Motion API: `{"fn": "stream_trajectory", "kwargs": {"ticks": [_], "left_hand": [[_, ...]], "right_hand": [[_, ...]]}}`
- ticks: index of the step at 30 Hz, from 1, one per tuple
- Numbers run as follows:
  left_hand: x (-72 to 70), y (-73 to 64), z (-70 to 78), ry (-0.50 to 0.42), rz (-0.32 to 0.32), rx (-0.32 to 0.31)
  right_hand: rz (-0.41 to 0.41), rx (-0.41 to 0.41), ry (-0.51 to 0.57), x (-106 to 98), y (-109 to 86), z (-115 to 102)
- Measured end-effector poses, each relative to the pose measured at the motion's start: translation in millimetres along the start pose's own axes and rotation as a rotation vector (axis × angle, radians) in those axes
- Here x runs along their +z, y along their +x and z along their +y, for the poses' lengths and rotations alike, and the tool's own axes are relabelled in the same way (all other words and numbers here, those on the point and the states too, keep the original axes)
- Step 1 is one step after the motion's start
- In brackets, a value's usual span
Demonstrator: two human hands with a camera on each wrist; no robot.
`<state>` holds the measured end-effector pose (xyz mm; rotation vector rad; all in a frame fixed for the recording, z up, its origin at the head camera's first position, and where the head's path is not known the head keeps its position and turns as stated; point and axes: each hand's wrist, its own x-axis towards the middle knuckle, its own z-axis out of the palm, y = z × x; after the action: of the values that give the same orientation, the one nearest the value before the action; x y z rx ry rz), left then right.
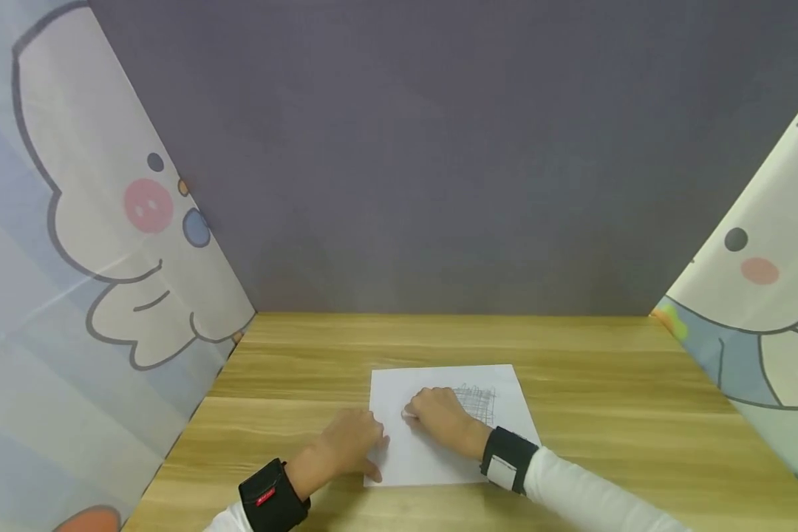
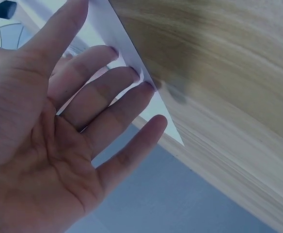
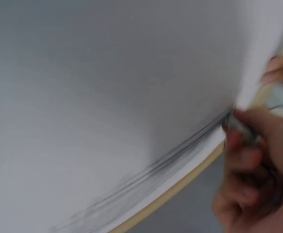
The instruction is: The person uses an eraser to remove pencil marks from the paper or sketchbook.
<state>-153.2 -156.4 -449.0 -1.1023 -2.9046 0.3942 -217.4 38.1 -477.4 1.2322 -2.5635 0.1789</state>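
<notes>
A white sheet of paper (image 1: 432, 462) lies on the table, bearing a patch of crosshatched pencil lines (image 1: 482, 405) at its upper right. My right hand (image 1: 445, 417) pinches a small whitish eraser (image 3: 242, 130) between thumb and fingers, low over the paper left of that patch. Its darkened tip is at the pencil marks in the right wrist view; the fingers cover part of it. My left hand (image 1: 351, 445) rests at the sheet's left edge. In the left wrist view its fingers are spread and slightly bent, fingertips on the paper's edge.
The wooden table (image 1: 292, 369) stretches to a dark grey backdrop (image 1: 439, 185) behind. Cloths printed with cartoon figures hang along the left side (image 1: 106, 244) and the right side (image 1: 778, 295). Black bands (image 1: 508, 458) wrap both wrists.
</notes>
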Motion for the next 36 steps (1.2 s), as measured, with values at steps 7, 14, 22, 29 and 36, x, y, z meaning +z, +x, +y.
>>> {"fn": "stream_trajectory", "kwargs": {"ticks": [7,14,22,29,36], "left_hand": [[-1.5,2.0,-1.9,0.008,-0.007,0.019],[-0.5,2.5,-5.5,-0.038,0.044,0.004],[3.7,2.2,-16.3,-0.267,-0.12,-0.095],[9.1,8.3,-25.8,-0.305,-0.213,-0.085],[14.4,10.4,-22.9,-0.171,-0.217,-0.054]], "right_hand": [[0.002,0.003,0.027,-2,1.2,7],[-0.003,0.007,0.087,-3,4.5,15],[-0.041,0.034,0.082,-3,2.9,18],[0.017,0.099,0.216,0,3.0,20],[-0.035,-0.083,0.203,3,-3.8,12]]}}
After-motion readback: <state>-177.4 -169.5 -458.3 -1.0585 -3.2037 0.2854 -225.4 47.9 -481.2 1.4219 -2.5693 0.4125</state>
